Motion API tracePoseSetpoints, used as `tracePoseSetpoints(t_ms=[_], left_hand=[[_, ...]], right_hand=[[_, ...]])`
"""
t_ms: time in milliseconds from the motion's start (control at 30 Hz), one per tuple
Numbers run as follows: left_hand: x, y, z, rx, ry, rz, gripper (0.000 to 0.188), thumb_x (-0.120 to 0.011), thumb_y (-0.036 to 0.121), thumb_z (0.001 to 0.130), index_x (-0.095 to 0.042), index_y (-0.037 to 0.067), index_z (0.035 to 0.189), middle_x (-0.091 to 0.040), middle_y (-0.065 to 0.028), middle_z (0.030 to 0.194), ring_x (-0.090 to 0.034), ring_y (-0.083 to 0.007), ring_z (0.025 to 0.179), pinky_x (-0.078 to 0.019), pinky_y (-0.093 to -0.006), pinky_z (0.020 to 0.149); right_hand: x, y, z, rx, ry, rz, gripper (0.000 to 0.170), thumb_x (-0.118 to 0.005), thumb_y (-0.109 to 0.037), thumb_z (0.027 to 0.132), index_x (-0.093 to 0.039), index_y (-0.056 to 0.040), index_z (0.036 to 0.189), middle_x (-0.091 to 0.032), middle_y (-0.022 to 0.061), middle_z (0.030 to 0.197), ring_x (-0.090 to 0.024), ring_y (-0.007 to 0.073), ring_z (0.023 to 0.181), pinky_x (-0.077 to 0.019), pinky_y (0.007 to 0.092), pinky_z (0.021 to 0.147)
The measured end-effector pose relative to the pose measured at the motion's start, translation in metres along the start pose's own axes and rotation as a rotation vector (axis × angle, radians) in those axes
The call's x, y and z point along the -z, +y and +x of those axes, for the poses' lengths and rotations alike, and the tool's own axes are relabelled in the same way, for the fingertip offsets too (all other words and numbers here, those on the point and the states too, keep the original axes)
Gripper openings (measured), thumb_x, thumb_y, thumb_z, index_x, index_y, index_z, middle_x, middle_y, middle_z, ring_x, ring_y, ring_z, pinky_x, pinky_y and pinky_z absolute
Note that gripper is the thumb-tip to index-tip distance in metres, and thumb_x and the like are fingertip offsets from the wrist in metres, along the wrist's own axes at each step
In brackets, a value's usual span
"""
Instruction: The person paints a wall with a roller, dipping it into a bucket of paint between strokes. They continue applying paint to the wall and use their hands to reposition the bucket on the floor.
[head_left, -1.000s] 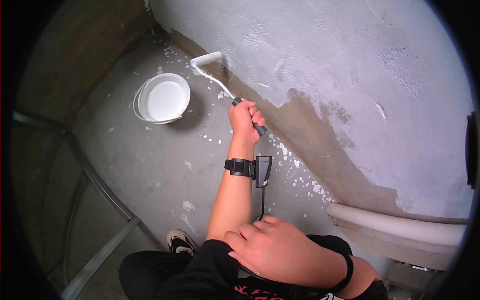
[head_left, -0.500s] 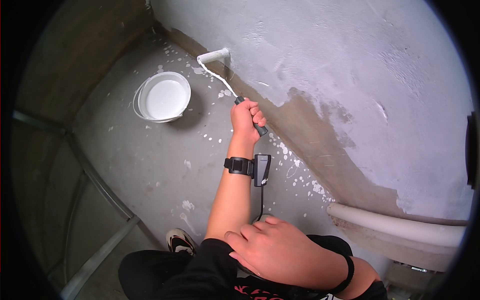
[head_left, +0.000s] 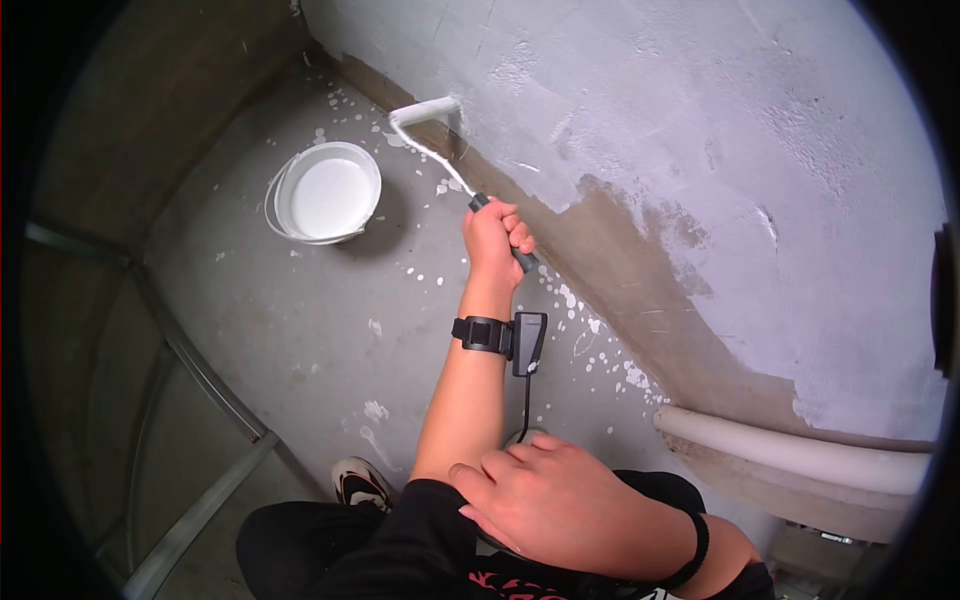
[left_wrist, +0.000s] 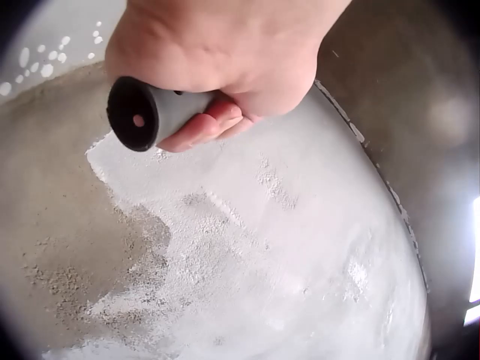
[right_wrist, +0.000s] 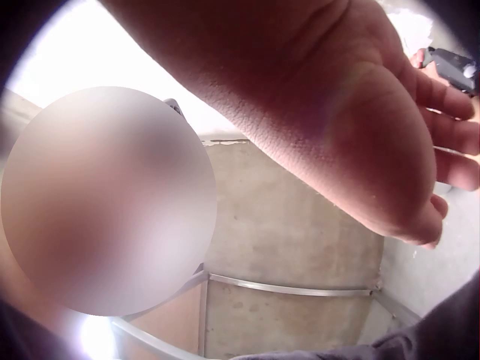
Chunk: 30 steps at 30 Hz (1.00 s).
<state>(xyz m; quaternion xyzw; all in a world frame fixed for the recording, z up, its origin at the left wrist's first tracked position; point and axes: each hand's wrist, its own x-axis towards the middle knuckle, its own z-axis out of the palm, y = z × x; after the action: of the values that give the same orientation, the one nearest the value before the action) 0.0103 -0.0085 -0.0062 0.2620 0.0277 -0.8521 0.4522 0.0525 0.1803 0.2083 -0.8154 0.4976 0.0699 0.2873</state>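
Observation:
My left hand (head_left: pixel 495 240) grips the dark grey handle of a paint roller (head_left: pixel 428 110), fingers wrapped round it. The white roller sleeve lies against the low part of the wall (head_left: pixel 700 130), just above the bare strip along the floor. In the left wrist view, the hollow butt of the handle (left_wrist: pixel 180 109) sticks out of the fist. My right hand (head_left: pixel 560 500) rests by the left elbow, its fingers relaxed and holding nothing. Left of the roller, a white bucket (head_left: pixel 330 152) on the floor contains white paint (head_left: pixel 325 205).
White drips spot the grey floor (head_left: pixel 330 310) along the wall. A metal rail (head_left: pixel 200 370) runs down the left side. On the right, a thick white pipe (head_left: pixel 800 445) lies at the wall's foot. An unpainted brown patch (head_left: pixel 640 240) shows mid-wall.
The roller head has moved slightly up and right against the wall, then a touch back left. My left hand has shifted a little right; the right hand stays still.

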Motion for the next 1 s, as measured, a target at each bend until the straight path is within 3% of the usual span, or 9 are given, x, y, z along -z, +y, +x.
tracePoseSetpoints(t_ms=[267,367,433,567,667,733,833,967,1000], left_hand=[[0.001,-0.001,-0.002,-0.041,0.0,-0.016,0.02,-0.048,0.0,0.083,-0.035,0.015,0.08,-0.036,0.0014,0.058,-0.035,-0.0117,0.041,-0.0302,-0.03,0.038],[-0.002,-0.001,-0.005,0.024,0.001,0.028,0.02,-0.048,-0.001,0.082,-0.035,0.015,0.08,-0.037,0.0012,0.058,-0.035,-0.0116,0.042,-0.0297,-0.0303,0.038],[-0.003,-0.005,-0.007,-0.085,0.019,0.016,0.02,-0.048,-0.002,0.082,-0.036,0.014,0.082,-0.037,0.0009,0.059,-0.035,-0.0116,0.042,-0.0299,-0.0301,0.037],[-0.004,0.007,-0.01,-0.026,0.014,0.08,0.019,-0.05,-0.001,0.082,-0.037,0.013,0.082,-0.036,0.0007,0.058,-0.035,-0.0118,0.041,-0.03,-0.0296,0.037],[-0.008,0.019,-0.015,-0.147,0.059,0.151,0.016,-0.05,0.0,0.084,-0.039,0.01,0.082,-0.037,0.0013,0.059,-0.038,-0.0118,0.043,-0.0336,-0.029,0.038],[-0.006,0.031,-0.01,-0.417,0.234,0.541,0.012,-0.053,0.003,0.084,-0.042,0.006,0.084,-0.041,-0.0008,0.059,-0.045,-0.0138,0.043,-0.039,-0.0312,0.038],[-0.006,0.055,0.002,-0.464,0.299,0.809,0.011,-0.055,0.005,0.082,-0.045,0.002,0.086,-0.047,-0.0045,0.06,-0.05,-0.0161,0.044,-0.042,-0.0337,0.038],[-0.002,0.08,0.036,-0.353,0.158,1.111,0.014,-0.053,0.008,0.082,-0.048,-0.005,0.082,-0.055,-0.0119,0.057,-0.056,-0.0212,0.041,-0.0457,-0.0364,0.041],[-0.004,0.08,0.041,-0.375,0.204,1.135,0.016,-0.053,0.008,0.08,-0.049,-0.007,0.084,-0.057,-0.0144,0.058,-0.058,-0.0223,0.043,-0.0469,-0.0373,0.041]], right_hand=[[0.0,-0.001,0.004,-0.006,0.003,0.007,0.023,-0.063,-0.028,0.094,-0.059,-0.0086,0.105,-0.058,0.0039,0.071,-0.062,0.0204,0.063,-0.0455,0.0305,0.064],[0.0,-0.001,0.005,-0.002,-0.007,0.005,0.023,-0.063,-0.028,0.094,-0.059,-0.0086,0.104,-0.058,0.0038,0.071,-0.062,0.0205,0.063,-0.0458,0.0306,0.064],[0.0,-0.002,0.005,-0.019,-0.015,0.02,0.023,-0.063,-0.028,0.093,-0.059,-0.0087,0.104,-0.058,0.0038,0.071,-0.063,0.0208,0.063,-0.0463,0.0309,0.064],[0.0,-0.001,0.004,-0.017,-0.01,0.021,0.023,-0.063,-0.028,0.093,-0.058,-0.0087,0.105,-0.058,0.0042,0.072,-0.063,0.0211,0.065,-0.0469,0.0312,0.065],[0.004,0.001,0.003,-0.018,-0.03,0.028,0.022,-0.063,-0.027,0.093,-0.058,-0.0086,0.105,-0.058,0.0046,0.073,-0.064,0.0214,0.066,-0.0475,0.0316,0.065],[0.004,0.002,0.002,-0.027,-0.03,0.034,0.022,-0.063,-0.027,0.093,-0.058,-0.0085,0.104,-0.058,0.0046,0.074,-0.063,0.0215,0.067,-0.048,0.0321,0.066],[0.002,0.0,0.003,-0.041,-0.037,0.023,0.021,-0.063,-0.027,0.093,-0.059,-0.0085,0.103,-0.057,0.0047,0.074,-0.063,0.0218,0.067,-0.0484,0.0327,0.067],[0.004,-0.001,0.003,-0.031,-0.044,0.022,0.021,-0.063,-0.027,0.093,-0.059,-0.0081,0.103,-0.057,0.0051,0.074,-0.063,0.0221,0.068,-0.0485,0.0332,0.067],[0.004,0.0,0.003,-0.022,-0.034,0.02,0.02,-0.064,-0.024,0.091,-0.058,-0.0068,0.098,-0.059,0.0057,0.074,-0.064,0.0213,0.069,-0.0483,0.0326,0.066]])
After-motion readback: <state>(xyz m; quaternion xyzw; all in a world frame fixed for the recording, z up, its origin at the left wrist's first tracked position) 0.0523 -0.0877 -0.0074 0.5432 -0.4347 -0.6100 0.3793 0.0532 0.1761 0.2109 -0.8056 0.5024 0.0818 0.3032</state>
